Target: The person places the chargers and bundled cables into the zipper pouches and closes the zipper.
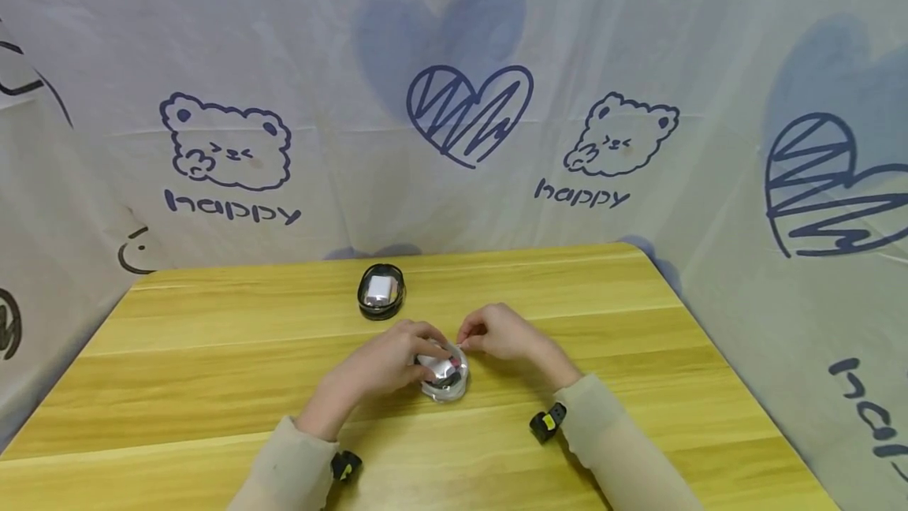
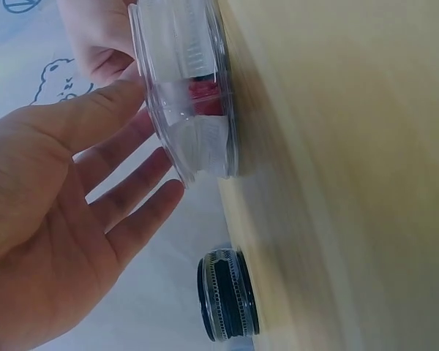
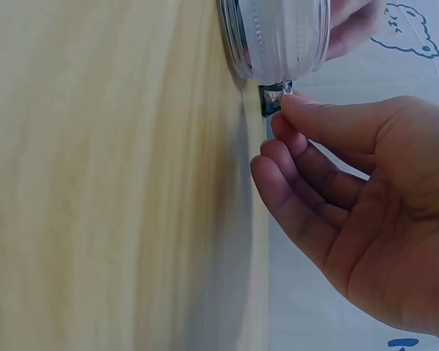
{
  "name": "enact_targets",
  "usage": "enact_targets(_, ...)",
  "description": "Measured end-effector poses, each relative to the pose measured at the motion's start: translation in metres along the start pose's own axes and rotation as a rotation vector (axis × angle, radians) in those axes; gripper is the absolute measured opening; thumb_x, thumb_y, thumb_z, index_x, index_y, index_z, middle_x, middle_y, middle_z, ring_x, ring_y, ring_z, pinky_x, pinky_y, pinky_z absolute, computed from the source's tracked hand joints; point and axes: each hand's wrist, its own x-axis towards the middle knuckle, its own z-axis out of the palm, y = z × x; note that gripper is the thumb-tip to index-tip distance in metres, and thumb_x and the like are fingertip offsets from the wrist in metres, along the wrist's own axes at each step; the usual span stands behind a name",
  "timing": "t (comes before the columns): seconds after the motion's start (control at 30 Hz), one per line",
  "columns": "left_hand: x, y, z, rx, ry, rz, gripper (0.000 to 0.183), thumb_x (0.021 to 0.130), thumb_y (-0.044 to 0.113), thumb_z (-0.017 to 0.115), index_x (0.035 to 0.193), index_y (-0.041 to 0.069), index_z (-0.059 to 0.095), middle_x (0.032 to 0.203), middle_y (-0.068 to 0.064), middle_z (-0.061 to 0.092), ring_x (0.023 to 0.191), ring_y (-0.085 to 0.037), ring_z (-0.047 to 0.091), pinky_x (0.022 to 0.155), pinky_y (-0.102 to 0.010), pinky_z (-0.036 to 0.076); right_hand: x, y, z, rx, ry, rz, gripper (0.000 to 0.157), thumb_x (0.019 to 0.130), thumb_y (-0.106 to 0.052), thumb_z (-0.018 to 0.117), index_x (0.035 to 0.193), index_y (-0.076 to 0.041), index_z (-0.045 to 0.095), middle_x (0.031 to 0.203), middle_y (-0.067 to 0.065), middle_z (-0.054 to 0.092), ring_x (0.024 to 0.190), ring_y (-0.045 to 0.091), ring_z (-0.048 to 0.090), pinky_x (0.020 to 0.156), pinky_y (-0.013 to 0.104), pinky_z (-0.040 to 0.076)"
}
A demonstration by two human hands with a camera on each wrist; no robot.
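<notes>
A small round clear case (image 1: pixel 444 373) with a whitish rim lies on the table, with something red and dark showing through its lid. My left hand (image 1: pixel 397 357) holds it from the left, thumb (image 2: pixel 106 110) on its upper edge and the other fingers spread along its side. At the far right of the rim, my right hand (image 1: pixel 505 333) pinches a small zipper pull (image 3: pixel 288 87) between thumb and forefinger, its other fingers curled loosely below. Farther back stands a second clear case (image 1: pixel 381 292) with black edging and a white block inside.
The wood-grain table (image 1: pixel 213 385) ends at a white cloth (image 1: pixel 340 101) printed with hearts, bears and lettering, which hangs behind it and along both sides. Black wrist cameras (image 1: pixel 545 423) are strapped near both sleeves.
</notes>
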Motion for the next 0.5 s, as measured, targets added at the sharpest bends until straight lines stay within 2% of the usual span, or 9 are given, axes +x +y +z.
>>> enact_targets(0.17,0.0001,-0.0024,0.0009,-0.032,-0.010,-0.002,0.029,0.090,0.010,0.081,0.119,0.005,0.078,0.130,-0.011,0.068,0.121,-0.031,0.063,0.104,-0.047,0.052,0.0011,0.0044,0.0009,0.007,-0.009,0.011,0.009,0.098,-0.009,0.073,0.090,-0.014,0.077,0.086,-0.007,0.071,0.077,0.010,0.057,0.069,0.025,0.048)
enact_targets(0.3,-0.0003,-0.0024,0.0012,-0.050,-0.014,-0.009,0.029,0.090,0.008,0.080,0.119,0.004,0.078,0.131,-0.012,0.067,0.121,-0.032,0.063,0.104,-0.048,0.052,0.0006,0.0063,0.0005,-0.001,-0.017,0.013,0.009,0.097,-0.009,0.074,0.090,-0.013,0.077,0.085,-0.007,0.071,0.080,0.010,0.058,0.075,0.027,0.049)
enact_targets(0.5,0.0000,-0.0024,0.0030,-0.029,-0.008,0.007,0.029,0.091,0.007,0.080,0.120,0.002,0.078,0.129,-0.013,0.067,0.118,-0.033,0.064,0.102,-0.045,0.054,-0.0021,0.0089,-0.0040,-0.016,-0.072,-0.022,0.010,0.096,-0.007,0.074,0.088,-0.012,0.077,0.084,-0.007,0.071,0.079,0.008,0.061,0.076,0.027,0.053)
